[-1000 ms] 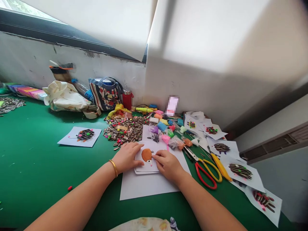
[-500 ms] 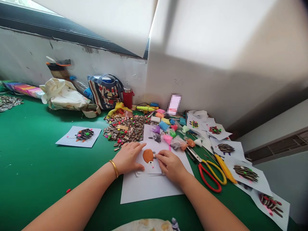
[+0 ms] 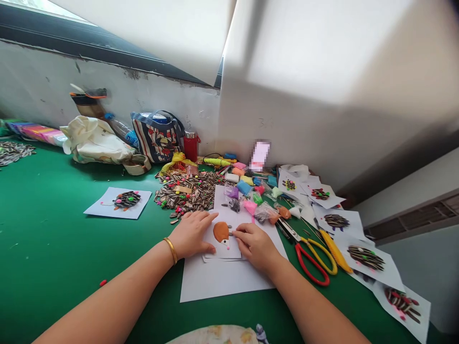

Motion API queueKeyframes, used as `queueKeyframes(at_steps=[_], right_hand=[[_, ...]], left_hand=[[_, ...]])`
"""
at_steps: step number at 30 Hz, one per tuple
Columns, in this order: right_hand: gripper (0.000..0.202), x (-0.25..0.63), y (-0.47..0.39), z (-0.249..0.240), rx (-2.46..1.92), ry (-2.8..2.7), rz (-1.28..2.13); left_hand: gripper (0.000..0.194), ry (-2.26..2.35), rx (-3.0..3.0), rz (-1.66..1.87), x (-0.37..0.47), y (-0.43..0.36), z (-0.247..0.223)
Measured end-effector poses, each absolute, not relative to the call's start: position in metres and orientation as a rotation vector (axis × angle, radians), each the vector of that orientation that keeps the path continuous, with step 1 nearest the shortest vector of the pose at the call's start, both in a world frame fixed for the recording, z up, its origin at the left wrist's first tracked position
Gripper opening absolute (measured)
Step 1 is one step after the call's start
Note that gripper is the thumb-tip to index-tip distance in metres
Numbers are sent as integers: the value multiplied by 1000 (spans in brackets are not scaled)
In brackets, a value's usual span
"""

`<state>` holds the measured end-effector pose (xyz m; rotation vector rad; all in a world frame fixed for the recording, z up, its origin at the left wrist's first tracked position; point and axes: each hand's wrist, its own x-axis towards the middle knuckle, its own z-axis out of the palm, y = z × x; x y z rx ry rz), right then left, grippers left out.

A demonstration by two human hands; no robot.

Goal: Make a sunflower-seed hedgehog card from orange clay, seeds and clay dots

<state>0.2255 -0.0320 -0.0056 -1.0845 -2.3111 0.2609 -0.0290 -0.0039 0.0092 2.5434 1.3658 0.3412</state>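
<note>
Work card (image 3: 234, 252) sits just below frame centre, on a larger white sheet (image 3: 222, 283). It carries an orange clay shape (image 3: 220, 232) with a small white pink-nosed head at its lower right. Left hand (image 3: 192, 235): fingers and thumb spread, over the card's left edge, looks like it's steadying it. Right hand (image 3: 256, 244): thumb and index close together, tips at a small grey piece (image 3: 230, 234) on the shape's right edge; can't tell if it's pinched or only pressed. Main risk: pressing too hard probably dents the soft clay or skews the piece. Pulling away could lift it if it sticks to a fingertip. If the left hand eases off, the card could slide, since it lies loose-looking on paper. Scissors (image 3: 297, 237) lie right of centre, near the right forearm; a wide sweep could knock them.
</note>
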Motion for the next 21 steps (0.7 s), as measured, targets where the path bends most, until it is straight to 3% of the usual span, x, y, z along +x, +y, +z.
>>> queueKeyframes(at_steps=[21], right_hand=[[35,221,-33,-4,-1105,-2359,212]], left_hand=[[101,1376,2541,331,-28,-5,11]])
